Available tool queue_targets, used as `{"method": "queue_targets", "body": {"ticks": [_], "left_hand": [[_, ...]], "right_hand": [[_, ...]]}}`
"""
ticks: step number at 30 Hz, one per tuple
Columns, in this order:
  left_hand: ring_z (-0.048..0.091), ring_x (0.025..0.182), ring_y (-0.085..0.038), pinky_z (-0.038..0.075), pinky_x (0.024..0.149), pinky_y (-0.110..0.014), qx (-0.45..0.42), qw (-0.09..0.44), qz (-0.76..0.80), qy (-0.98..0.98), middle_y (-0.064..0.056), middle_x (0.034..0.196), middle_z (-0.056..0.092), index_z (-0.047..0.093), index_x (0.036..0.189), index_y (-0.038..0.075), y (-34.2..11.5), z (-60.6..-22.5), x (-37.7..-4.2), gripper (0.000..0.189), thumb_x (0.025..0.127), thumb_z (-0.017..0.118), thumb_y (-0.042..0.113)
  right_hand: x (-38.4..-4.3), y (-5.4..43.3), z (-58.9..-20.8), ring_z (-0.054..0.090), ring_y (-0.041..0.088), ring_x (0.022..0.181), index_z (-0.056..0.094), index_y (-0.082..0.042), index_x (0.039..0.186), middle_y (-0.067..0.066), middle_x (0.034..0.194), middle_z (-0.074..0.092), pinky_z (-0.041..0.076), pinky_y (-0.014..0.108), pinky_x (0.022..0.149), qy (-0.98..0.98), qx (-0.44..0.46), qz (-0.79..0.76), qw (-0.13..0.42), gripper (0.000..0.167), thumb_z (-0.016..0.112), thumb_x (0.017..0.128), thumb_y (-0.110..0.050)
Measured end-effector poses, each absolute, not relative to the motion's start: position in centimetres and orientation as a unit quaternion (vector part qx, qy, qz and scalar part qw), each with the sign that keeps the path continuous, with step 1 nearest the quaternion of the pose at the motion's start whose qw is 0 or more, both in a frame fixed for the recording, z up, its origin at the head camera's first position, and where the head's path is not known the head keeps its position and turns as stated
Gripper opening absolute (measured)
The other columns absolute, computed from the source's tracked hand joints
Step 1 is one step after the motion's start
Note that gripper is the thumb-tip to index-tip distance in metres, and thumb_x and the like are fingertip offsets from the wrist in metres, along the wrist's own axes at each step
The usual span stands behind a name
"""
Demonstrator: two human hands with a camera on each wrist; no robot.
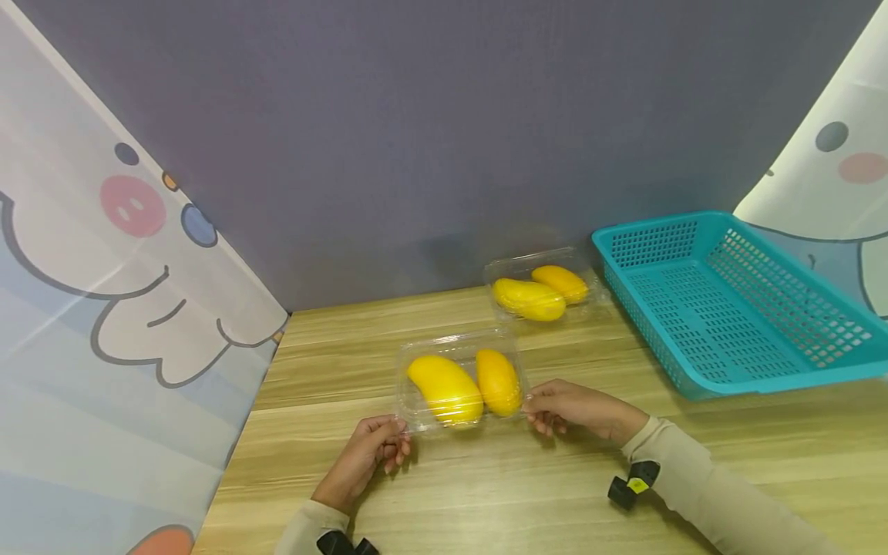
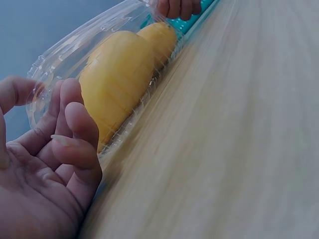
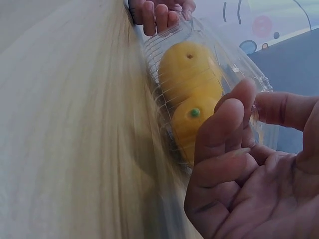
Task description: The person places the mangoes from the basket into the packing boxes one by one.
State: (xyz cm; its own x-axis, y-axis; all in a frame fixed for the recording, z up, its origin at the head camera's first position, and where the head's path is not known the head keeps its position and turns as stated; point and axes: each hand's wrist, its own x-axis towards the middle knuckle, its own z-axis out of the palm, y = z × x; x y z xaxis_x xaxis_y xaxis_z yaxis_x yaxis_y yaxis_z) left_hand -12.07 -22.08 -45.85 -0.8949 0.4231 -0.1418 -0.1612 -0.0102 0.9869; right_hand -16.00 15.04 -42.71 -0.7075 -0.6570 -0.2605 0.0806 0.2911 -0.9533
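Note:
A clear plastic clamshell box (image 1: 458, 348) with two yellow mangoes (image 1: 444, 388) in it sits low over the wooden table, between both hands. My left hand (image 1: 366, 456) pinches its near left corner between thumb and fingers; the left wrist view has that hand (image 2: 50, 154) beside the box's rim. At the near right corner, my right hand (image 1: 579, 412) pinches the rim likewise. In the right wrist view, thumb and forefinger of that hand (image 3: 244, 164) meet at the plastic edge, and one mango (image 3: 192, 119) shows a green stem tip. Whether the box touches the table is unclear.
Another clear box with two mangoes (image 1: 530, 299) stands farther back by the grey wall (image 1: 416, 154). A teal perforated basket (image 1: 721, 331) lies at the right. Cartoon-printed cloth (image 1: 104, 308) hangs along the left side, with similar cloth at the right.

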Motion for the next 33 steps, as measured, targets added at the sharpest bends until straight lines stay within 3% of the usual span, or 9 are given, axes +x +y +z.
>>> {"method": "queue_targets", "body": {"ticks": [5,21,28,33], "left_hand": [[0.057,0.059,-0.004,0.04,0.048,-0.017,0.093,0.205,0.705,0.672,0.008,0.072,0.068,0.066,0.086,0.009,-22.02,-45.91,-12.13,0.024,0.102,0.052,0.021],[0.057,0.06,-0.003,0.042,0.05,-0.017,0.089,0.207,0.706,0.672,0.009,0.073,0.067,0.066,0.087,0.011,-22.15,-46.05,-11.86,0.023,0.102,0.051,0.02],[0.055,0.058,-0.002,0.043,0.05,-0.017,0.075,0.202,0.709,0.671,0.01,0.07,0.066,0.065,0.086,0.011,-21.94,-45.83,-11.81,0.022,0.102,0.053,0.02],[0.056,0.057,-0.003,0.044,0.051,-0.017,0.067,0.194,0.709,0.675,0.01,0.068,0.063,0.065,0.084,0.014,-21.79,-45.6,-11.75,0.021,0.101,0.054,0.021]], "right_hand": [[-16.12,15.13,-42.84,0.052,0.008,0.063,0.059,0.001,0.086,-0.004,0.07,0.06,0.039,0.02,0.056,0.731,-0.199,-0.565,0.328,0.032,0.049,0.103,-0.025],[-16.01,15.08,-42.83,0.053,0.009,0.063,0.06,-0.008,0.082,-0.004,0.07,0.06,0.039,0.02,0.056,0.732,-0.203,-0.558,0.334,0.028,0.049,0.103,-0.024],[-16.01,15.17,-42.82,0.053,0.008,0.063,0.059,-0.006,0.083,-0.004,0.07,0.059,0.038,0.019,0.056,0.733,-0.209,-0.56,0.325,0.029,0.048,0.104,-0.023],[-16.21,15.32,-42.97,0.052,0.007,0.062,0.062,0.003,0.088,-0.003,0.072,0.062,0.038,0.018,0.055,0.727,-0.224,-0.565,0.32,0.032,0.051,0.102,-0.024]]}}
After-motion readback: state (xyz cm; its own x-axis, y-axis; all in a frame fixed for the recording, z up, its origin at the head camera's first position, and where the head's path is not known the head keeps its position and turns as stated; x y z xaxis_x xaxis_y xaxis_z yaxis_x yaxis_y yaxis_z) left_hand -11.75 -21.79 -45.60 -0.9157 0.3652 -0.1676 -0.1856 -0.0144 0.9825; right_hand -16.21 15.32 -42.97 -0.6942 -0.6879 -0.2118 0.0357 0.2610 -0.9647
